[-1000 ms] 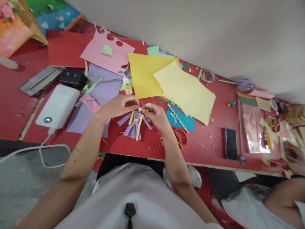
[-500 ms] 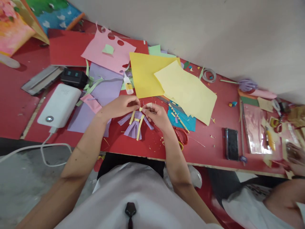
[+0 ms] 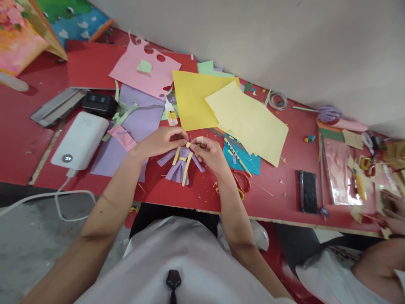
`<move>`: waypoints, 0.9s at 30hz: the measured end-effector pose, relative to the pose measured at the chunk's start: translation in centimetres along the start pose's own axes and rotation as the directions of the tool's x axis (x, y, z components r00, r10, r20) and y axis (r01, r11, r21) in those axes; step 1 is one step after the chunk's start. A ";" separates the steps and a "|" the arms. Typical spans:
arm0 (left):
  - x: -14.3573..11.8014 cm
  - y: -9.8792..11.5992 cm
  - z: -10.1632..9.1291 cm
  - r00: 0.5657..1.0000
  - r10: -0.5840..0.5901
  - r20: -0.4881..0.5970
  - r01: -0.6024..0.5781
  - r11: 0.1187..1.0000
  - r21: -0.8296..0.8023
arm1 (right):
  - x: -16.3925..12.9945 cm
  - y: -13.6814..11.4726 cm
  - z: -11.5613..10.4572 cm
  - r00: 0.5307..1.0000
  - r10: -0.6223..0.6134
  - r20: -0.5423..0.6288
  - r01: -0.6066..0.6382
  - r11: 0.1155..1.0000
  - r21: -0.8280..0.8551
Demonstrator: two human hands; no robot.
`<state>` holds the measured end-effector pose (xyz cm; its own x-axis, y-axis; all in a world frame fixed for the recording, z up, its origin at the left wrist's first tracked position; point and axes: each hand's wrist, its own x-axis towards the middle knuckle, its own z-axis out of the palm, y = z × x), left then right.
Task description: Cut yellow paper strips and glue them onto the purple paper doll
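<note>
A small purple paper dress (image 3: 177, 170) with pale yellow strips lies on the red table (image 3: 284, 192) in front of me. My left hand (image 3: 160, 141) pinches its top from the left, fingers closed on the paper. From the right, my right hand (image 3: 207, 153) pinches a yellow strip at the same spot, fingertips nearly touching the left ones. Red-handled scissors (image 3: 241, 182) lie just right of my right wrist. A small glue bottle (image 3: 171, 114) stands behind my hands.
Yellow (image 3: 248, 120), pink (image 3: 145, 71) and purple (image 3: 133, 126) paper sheets cover the table behind. A white power bank (image 3: 80, 139) with a cable lies at left, a black phone (image 3: 308, 191) at right. Another person's hand (image 3: 392, 209) works at the far right edge.
My hands stay pinched on the paper dress; the fingertips shift only slightly. The view has drifted a little.
</note>
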<state>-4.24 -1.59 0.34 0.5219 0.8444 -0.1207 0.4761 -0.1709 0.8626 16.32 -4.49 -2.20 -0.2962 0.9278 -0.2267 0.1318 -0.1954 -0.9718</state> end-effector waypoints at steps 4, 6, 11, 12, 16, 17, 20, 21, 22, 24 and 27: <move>0.0 0.2 0.2 0.999 0.005 -0.049 -0.007 1.000 -0.030 | 0.0 -0.1 0.0 1.000 0.008 -0.020 -0.007 1.000 0.014; 0.0 0.3 0.3 0.998 0.015 -0.054 -0.017 0.999 -0.034 | -0.1 -0.2 0.0 1.000 0.006 -0.024 -0.006 0.999 0.031; -0.1 0.6 0.4 0.997 0.030 -0.070 -0.032 0.999 -0.032 | -0.1 -0.4 0.0 0.999 0.004 -0.039 -0.002 0.998 0.063; -0.1 0.6 0.4 0.997 0.032 -0.068 -0.035 0.999 -0.032 | 0.0 -0.4 0.0 0.999 0.002 -0.043 0.001 0.998 0.068; -0.2 0.7 0.3 0.997 0.039 -0.065 -0.041 0.998 -0.036 | 0.1 -0.3 0.1 0.999 -0.016 -0.048 0.021 0.995 0.100; -0.2 0.7 0.3 0.997 0.041 -0.067 -0.043 0.998 -0.037 | 0.1 -0.2 0.1 0.999 -0.019 -0.050 0.025 0.994 0.106; -0.2 0.6 0.4 0.997 0.043 -0.067 -0.045 0.999 -0.029 | 0.1 -0.2 0.1 0.998 -0.025 -0.053 0.031 0.993 0.116; -0.2 0.6 0.4 0.997 0.044 -0.065 -0.045 0.999 -0.026 | 0.1 -0.2 0.1 0.998 -0.027 -0.052 0.033 0.992 0.120; -0.2 0.5 0.4 0.997 0.044 -0.062 -0.045 0.999 -0.024 | 0.1 -0.2 0.1 0.998 -0.027 -0.051 0.033 0.992 0.122; -0.2 0.5 0.4 0.998 0.040 -0.058 -0.042 0.999 -0.025 | 0.1 -0.2 0.1 0.998 -0.027 -0.054 0.033 0.992 0.118; -0.2 0.5 0.3 0.998 0.031 -0.049 -0.032 0.999 -0.039 | 0.2 -0.1 0.1 0.998 -0.028 -0.060 0.034 0.994 0.106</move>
<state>-3.90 -2.01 0.59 0.5011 0.8625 -0.0703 0.4306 -0.1781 0.8848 16.19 -4.35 -2.12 -0.2424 0.9503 -0.1954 0.0206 -0.1963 -0.9803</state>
